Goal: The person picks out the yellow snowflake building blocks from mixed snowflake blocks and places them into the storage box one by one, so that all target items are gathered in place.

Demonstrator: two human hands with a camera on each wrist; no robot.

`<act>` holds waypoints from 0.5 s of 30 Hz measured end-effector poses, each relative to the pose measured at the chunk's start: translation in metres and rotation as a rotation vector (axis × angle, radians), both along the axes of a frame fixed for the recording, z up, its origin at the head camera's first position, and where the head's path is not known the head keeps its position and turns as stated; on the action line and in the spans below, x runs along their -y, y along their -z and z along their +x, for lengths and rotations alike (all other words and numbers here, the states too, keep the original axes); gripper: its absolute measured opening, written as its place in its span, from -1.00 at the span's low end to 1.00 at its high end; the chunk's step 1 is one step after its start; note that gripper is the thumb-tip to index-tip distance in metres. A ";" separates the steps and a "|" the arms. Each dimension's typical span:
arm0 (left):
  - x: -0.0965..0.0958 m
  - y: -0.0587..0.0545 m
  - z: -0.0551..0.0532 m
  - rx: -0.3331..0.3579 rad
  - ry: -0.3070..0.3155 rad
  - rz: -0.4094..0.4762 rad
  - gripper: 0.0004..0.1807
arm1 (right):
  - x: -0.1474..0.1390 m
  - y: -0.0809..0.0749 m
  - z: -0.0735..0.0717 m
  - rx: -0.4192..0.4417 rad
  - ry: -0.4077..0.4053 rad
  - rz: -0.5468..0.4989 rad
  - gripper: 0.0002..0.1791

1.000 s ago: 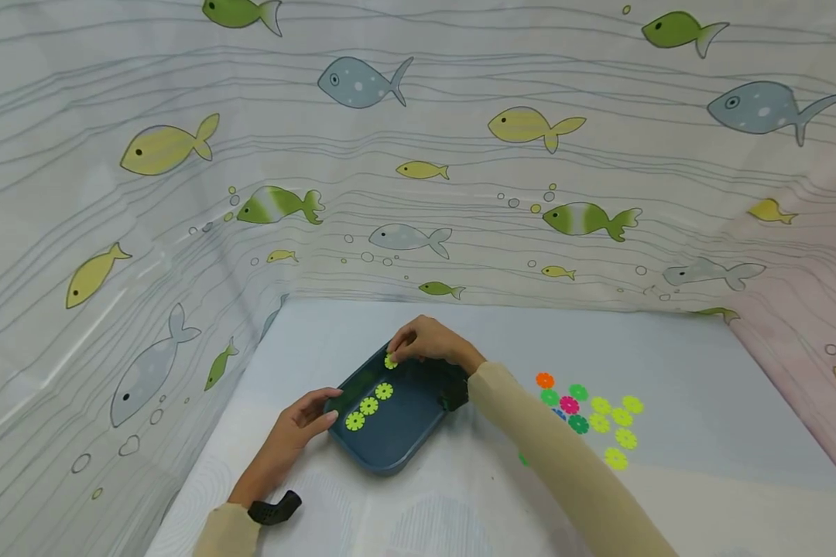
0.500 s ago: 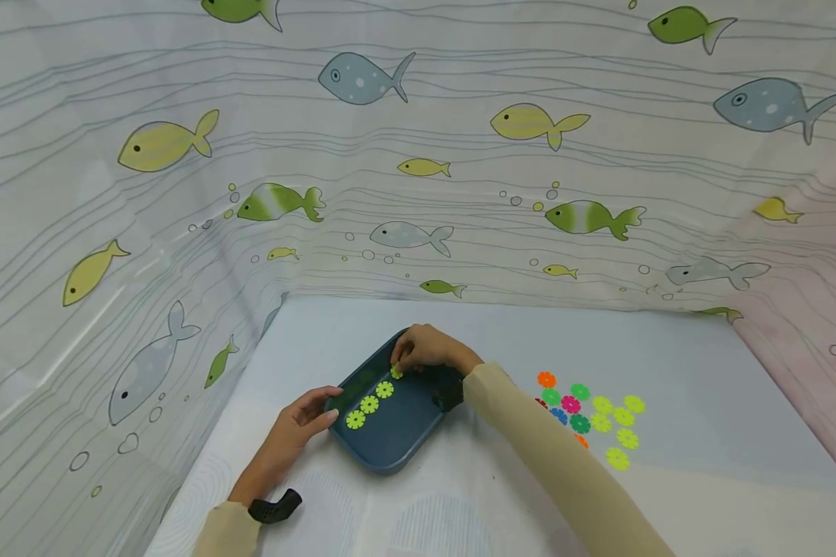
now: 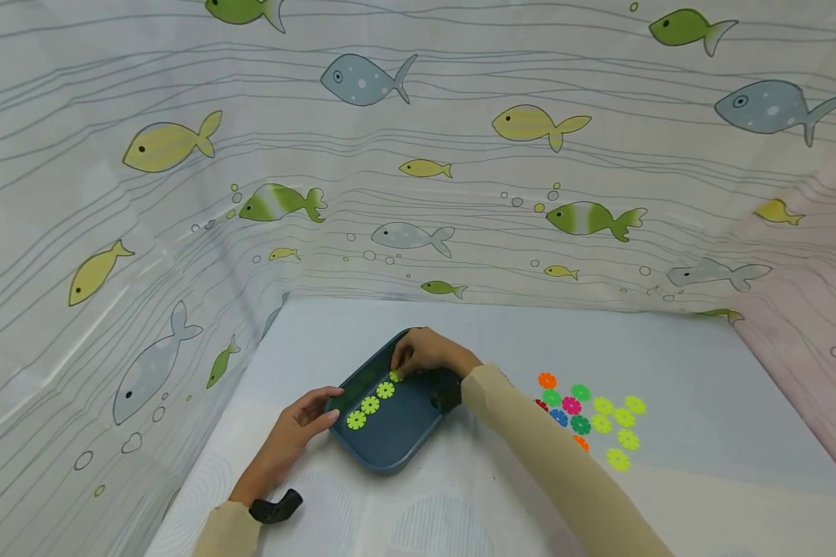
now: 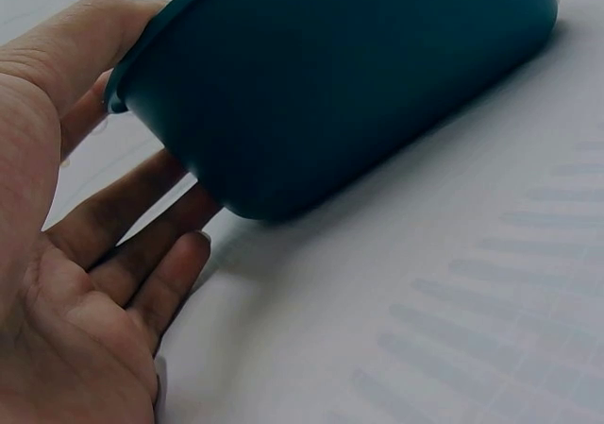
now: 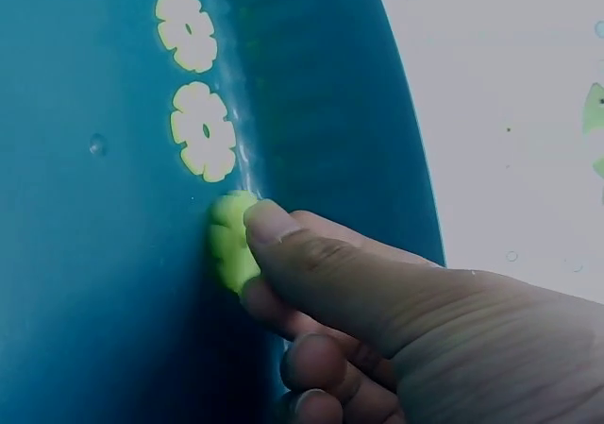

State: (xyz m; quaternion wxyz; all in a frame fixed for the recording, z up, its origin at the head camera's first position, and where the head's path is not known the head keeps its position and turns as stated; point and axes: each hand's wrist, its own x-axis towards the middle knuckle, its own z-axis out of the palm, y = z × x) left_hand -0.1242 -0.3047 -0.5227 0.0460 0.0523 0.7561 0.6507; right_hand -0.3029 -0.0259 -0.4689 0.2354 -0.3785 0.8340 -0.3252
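Note:
A dark blue, round-cornered plastic tray (image 3: pixel 388 458) stands at a slant on the table. My left hand (image 3: pixel 298 425) holds its left corner; in the left wrist view the thumb (image 4: pixel 90 32) lies at the rim and the other fingers are against the outer wall. Inside, three yellow-green flower-shaped discs (image 3: pixel 370 404) lie in a row along the far left wall. My right hand (image 3: pixel 428 350) reaches in at the far end and pinches another yellow-green flower disc (image 5: pixel 231 240) between thumb and finger, in line with the row. Its far edge is covered by the fingers.
Right of the tray, loose flower discs lie on the white table (image 3: pixel 488 480): several yellow ones (image 3: pixel 623 418), plus green, orange, blue and a pink disc (image 3: pixel 571 405). The right forearm partly covers that group. Fish-printed sheeting (image 3: pixel 404 201) walls the table at back and sides.
My right hand has moved slightly toward the near end, bringing its flower disc down close to the row in the tray. The left hand has kept its place on the corner.

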 end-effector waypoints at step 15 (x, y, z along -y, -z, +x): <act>0.000 -0.001 0.000 -0.001 0.005 -0.024 -0.51 | -0.012 -0.018 0.003 -0.024 -0.004 -0.115 -0.83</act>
